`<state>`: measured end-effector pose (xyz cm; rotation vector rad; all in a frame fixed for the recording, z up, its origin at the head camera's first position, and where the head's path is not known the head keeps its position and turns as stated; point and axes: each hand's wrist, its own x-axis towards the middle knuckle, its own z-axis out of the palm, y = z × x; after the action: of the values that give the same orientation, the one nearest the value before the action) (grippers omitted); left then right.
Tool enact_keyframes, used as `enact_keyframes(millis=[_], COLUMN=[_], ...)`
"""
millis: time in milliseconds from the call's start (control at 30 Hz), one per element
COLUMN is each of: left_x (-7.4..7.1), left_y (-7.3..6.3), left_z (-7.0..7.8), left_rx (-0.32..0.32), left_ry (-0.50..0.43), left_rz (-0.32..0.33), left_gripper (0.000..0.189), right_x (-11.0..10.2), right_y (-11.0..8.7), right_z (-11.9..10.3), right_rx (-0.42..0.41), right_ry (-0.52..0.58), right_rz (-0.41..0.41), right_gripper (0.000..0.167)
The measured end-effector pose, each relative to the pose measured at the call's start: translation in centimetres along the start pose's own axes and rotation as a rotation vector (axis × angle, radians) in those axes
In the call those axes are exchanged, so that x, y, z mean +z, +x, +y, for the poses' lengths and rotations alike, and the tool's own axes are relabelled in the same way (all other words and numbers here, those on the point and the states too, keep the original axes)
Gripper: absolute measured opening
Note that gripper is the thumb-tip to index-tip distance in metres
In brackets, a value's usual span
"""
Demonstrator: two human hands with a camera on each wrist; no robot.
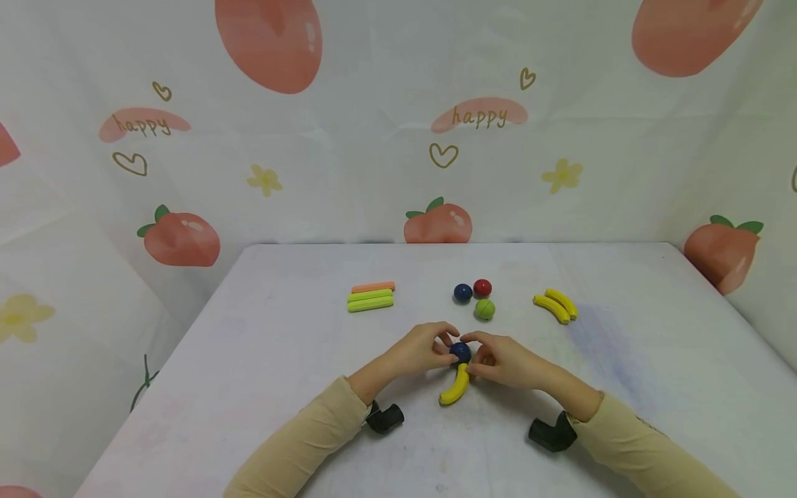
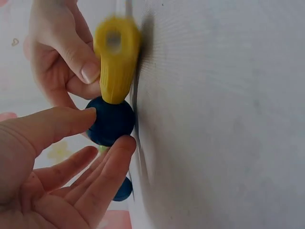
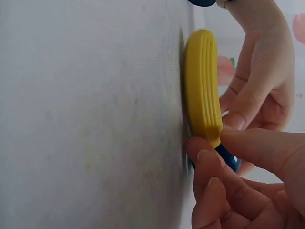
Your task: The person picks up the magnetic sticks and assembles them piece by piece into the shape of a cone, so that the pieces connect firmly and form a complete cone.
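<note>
Near the middle of the table, my left hand [image 1: 423,349] holds a dark blue ball [image 1: 460,352] between thumb and fingers. One end of a yellow toy banana [image 1: 454,389] meets the ball, and the other end points toward me. My right hand [image 1: 510,361] pinches the banana's ball-side end, its thumb and fingertips on either side. In the left wrist view the ball [image 2: 112,121] sits right against the narrow end of the banana [image 2: 116,71]. The ridged side of the banana [image 3: 202,86] shows in the right wrist view, where the fingers partly hide the ball.
Beyond the hands lie another blue ball [image 1: 463,293], a red ball [image 1: 482,288] and a green ball [image 1: 484,309]. Two bananas [image 1: 556,306] lie to the right. Orange [image 1: 373,287] and lime-green sticks [image 1: 370,303] lie at the left. A patterned cloth [image 1: 349,159] hangs behind the table.
</note>
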<state>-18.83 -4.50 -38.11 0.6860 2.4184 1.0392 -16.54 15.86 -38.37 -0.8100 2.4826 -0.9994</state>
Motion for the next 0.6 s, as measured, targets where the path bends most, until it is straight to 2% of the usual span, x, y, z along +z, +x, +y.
enact_keyframes(millis=[133,233,367,600], left_x=[0.1,-0.1,-0.5,-1.0], left_y=[0.0,-0.2,-0.5,-1.4], left_z=[0.0,0.0,-0.3,-1.1], left_rx=[0.019,0.022,0.014,0.040], left_ry=[-0.042,-0.037,0.002,0.080], left_rz=[-0.025,-0.041,-0.066,-0.153], left_gripper=[0.048,0.049,0.040,0.024], right_x=[0.0,-0.1,-0.4,-0.7], right_y=[0.2,0.2,0.1,-0.2], right_z=[0.0,0.1,0.3,0.7], right_rx=[0.026,0.048,0.065,0.086], right_ry=[0.004,-0.013,-0.033,-0.060], right_rz=[0.015,0.036,0.058,0.083], right_gripper=[0.042,0.037,0.035,0.035])
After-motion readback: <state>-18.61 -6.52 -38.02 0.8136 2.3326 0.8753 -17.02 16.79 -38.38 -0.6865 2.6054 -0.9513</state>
